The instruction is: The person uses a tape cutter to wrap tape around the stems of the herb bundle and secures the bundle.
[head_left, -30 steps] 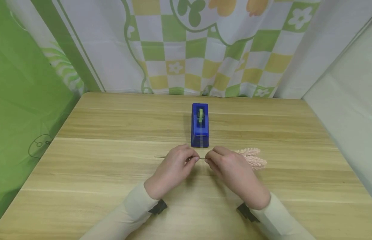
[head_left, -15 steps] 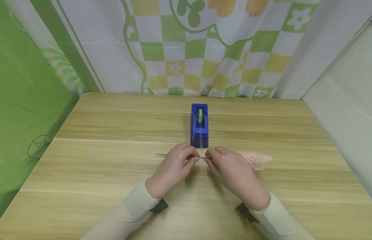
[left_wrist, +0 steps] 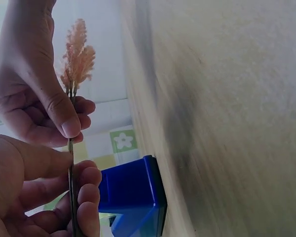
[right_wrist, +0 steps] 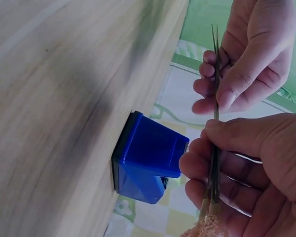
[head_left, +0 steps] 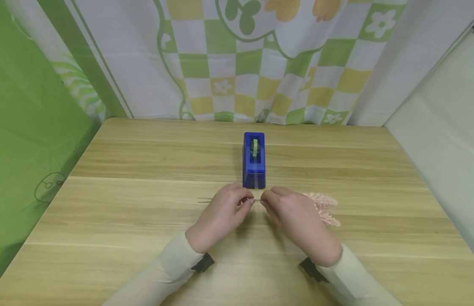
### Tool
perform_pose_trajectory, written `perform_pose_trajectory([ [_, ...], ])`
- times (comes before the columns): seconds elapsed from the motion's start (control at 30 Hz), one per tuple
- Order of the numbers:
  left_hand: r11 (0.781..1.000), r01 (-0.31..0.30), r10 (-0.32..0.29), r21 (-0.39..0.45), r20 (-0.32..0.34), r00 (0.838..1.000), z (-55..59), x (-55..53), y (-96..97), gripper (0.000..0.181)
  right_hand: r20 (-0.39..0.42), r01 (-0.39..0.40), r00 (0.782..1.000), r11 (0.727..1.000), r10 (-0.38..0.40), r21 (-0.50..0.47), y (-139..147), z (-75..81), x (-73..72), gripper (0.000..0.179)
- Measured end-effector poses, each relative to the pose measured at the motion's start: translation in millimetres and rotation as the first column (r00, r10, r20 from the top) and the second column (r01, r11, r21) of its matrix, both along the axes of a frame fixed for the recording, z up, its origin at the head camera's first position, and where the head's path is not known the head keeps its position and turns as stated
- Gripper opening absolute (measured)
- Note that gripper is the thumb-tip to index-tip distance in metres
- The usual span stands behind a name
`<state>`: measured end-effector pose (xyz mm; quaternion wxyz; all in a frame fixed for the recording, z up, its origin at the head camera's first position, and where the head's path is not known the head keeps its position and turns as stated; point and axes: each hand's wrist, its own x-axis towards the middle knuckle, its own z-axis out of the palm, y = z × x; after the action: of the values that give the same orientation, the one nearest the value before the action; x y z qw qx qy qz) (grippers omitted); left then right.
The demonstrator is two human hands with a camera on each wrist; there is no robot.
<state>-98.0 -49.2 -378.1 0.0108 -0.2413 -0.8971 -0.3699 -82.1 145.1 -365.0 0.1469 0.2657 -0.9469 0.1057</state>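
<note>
Two clumps of pink flowers (head_left: 322,199) now show spread apart; half a second ago they sat bunched together. Stem ends at the other side also sit a bit wider. Hands barely moved. Likely the bundle is turning in the grip, so it looks loose, not fixed. Left hand (head_left: 221,214) and right hand (head_left: 300,219) both have fingers (left_wrist: 90,176) pinching the stems (left_wrist: 70,144), just beside each other, held above the surface (head_left: 145,199). Blue tape dispenser (head_left: 260,165) unmoved, just beyond the hands.
</note>
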Motion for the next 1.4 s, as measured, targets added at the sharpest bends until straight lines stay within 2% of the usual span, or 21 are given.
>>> perform_pose_trajectory([
  [0.17, 1.0, 0.014, -0.014, -0.011, 0.002, 1.0, -1.9, -1.8, 0.4, 0.014, 0.009, -0.004, 1.0, 1.0, 0.004, -0.008, -0.1, -1.1, -1.4, 0.007],
  [0.43, 1.0, 0.007, -0.007, 0.008, -0.02, 1.0, -3.0, -4.8, 1.0, 0.01, 0.079, 0.01, 0.997, 1.0, -0.01, -0.002, -0.4, 1.5, -1.4, 0.006],
  [0.67, 1.0, 0.011, -0.01, 0.015, -0.036, 0.999, -4.0, -6.1, 1.5, 0.009, 0.054, -0.011, 0.999, 1.0, 0.01, 0.018, 2.2, 0.3, -1.8, 0.005],
  [0.87, 1.0, 0.011, -0.011, 0.017, 0.005, 1.0, -4.0, -6.7, -0.5, 0.009, 0.046, -0.018, 0.999, 1.0, 0.019, -0.011, 0.8, -1.5, -4.1, 0.005],
  [1.0, 0.999, 0.04, -0.04, 0.0, 0.041, 0.998, -2.1, -9.2, -2.3, 0.012, 0.037, -0.019, 0.999, 1.0, 0.019, 0.0, 0.1, -2.6, -5.5, 0.005],
  [1.2, 0.997, 0.068, -0.067, -0.031, 0.032, 0.997, -0.9, -13.0, -1.9, 0.015, 0.023, -0.036, 0.999, 0.999, 0.036, 0.015, 1.5, -4.6, -6.4, 0.005],
  [1.4, 0.997, 0.071, -0.07, -0.017, 0.032, 0.997, -3.8, -15.1, -0.2, 0.013, 0.069, -0.027, 0.997, 1.0, 0.026, 0.014, 2.3, -4.1, -7.0, 0.008],
])
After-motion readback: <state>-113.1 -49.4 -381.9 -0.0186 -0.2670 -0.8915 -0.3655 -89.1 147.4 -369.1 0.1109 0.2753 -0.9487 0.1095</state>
